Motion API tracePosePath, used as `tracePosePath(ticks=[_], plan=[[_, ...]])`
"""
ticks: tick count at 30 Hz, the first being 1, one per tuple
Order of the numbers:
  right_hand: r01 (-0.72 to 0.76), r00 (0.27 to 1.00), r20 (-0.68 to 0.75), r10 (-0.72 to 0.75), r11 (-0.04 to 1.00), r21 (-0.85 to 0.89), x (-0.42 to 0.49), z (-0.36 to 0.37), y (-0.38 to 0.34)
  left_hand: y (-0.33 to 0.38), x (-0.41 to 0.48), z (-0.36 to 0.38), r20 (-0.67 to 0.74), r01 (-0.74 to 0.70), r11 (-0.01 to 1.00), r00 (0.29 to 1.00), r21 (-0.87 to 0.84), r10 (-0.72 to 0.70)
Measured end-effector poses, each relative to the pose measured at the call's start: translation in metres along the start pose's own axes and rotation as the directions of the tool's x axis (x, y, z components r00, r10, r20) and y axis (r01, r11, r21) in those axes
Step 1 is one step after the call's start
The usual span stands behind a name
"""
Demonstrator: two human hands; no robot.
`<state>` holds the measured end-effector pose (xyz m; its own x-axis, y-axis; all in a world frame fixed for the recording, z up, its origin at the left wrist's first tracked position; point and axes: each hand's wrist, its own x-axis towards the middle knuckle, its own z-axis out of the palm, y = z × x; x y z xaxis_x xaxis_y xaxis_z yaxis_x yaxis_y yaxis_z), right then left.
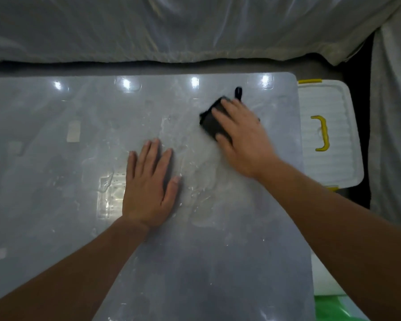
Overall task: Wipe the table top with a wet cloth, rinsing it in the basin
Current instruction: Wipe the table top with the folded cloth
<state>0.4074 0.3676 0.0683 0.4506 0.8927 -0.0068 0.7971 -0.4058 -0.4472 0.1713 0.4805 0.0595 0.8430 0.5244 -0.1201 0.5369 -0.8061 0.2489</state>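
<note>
A glossy grey table top [56,181] fills most of the view, streaked with water around the middle. My right hand [241,140] presses a dark folded cloth [212,122] flat against the table near its far right corner; a black strap end of the cloth sticks out beyond my fingers. My left hand [151,184] lies flat on the wet table with fingers spread, holding nothing, a little left of and nearer than the cloth. No basin shows clearly in this view.
A white plastic storage box [329,135] with yellow handle and clips stands just past the table's right edge. Something green [333,306] shows at the lower right. A plastic-covered mattress or sofa [171,28] runs along the far side.
</note>
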Motion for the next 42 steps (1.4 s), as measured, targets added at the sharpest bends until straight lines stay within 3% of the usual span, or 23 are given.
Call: tracePosePath(ticks=[2, 6, 11, 13, 15, 17, 22, 25, 28, 31, 38, 42], plan=[[-0.082, 0.997, -0.013, 0.082, 0.997, -0.011, 0.039, 0.007, -0.012, -0.001, 0.0, 0.0, -0.011, 0.006, 1.0, 1.0, -0.001, -0.006], [0.25, 0.964, 0.098, -0.247, 0.968, -0.022, 0.029, 0.028, -0.038, 0.0, -0.001, -0.001, -0.036, 0.021, 0.997, 0.999, -0.078, -0.024], [0.421, 0.873, 0.255, -0.416, 0.906, 0.037, -0.028, 0.012, -0.017, -0.002, -0.003, 0.0, -0.03, 0.01, 0.997, 0.999, -0.075, -0.012], [0.379, 0.907, 0.195, -0.373, 0.925, 0.007, -0.01, 0.007, -0.003, -0.002, -0.002, 0.0, -0.016, -0.006, 1.0, 1.0, -0.02, 0.005], [0.193, 0.979, 0.068, -0.192, 0.981, 0.004, 0.015, 0.005, 0.0, -0.002, 0.0, 0.001, -0.002, -0.005, 1.0, 1.0, 0.005, 0.005], [0.047, 0.998, 0.027, -0.048, 0.999, 0.012, 0.019, 0.01, -0.014, -0.002, -0.002, 0.002, 0.007, 0.003, 1.0, 1.0, 0.013, -0.003], [0.288, 0.95, 0.122, -0.288, 0.957, 0.016, -0.081, 0.019, -0.034, -0.004, -0.003, 0.001, 0.012, -0.01, 1.0, 1.0, 0.002, 0.01], [0.313, 0.931, 0.199, -0.307, 0.95, 0.002, -0.103, 0.011, -0.017, -0.002, -0.001, 0.001, 0.034, 0.002, 1.0, 0.999, 0.018, -0.003], [0.09, 0.995, 0.04, -0.089, 0.996, -0.028, -0.069, 0.011, -0.015, -0.003, 0.0, 0.0, 0.027, 0.004, 1.0, 1.0, 0.02, -0.005], [-0.127, 0.99, -0.057, 0.129, 0.992, 0.025, -0.063, 0.024, -0.034, -0.004, -0.002, 0.001, 0.022, 0.003, 1.0, 1.0, 0.011, -0.003], [0.084, 0.991, 0.11, -0.082, 0.996, -0.014, -0.199, 0.027, -0.065, -0.006, -0.006, -0.002, 0.016, -0.021, 0.996, 1.0, -0.088, 0.022], [0.087, 0.993, 0.088, -0.084, 0.996, -0.032, -0.179, 0.02, -0.041, 0.003, -0.024, -0.001, -0.032, -0.107, 0.983, 0.994, -0.15, 0.104]])
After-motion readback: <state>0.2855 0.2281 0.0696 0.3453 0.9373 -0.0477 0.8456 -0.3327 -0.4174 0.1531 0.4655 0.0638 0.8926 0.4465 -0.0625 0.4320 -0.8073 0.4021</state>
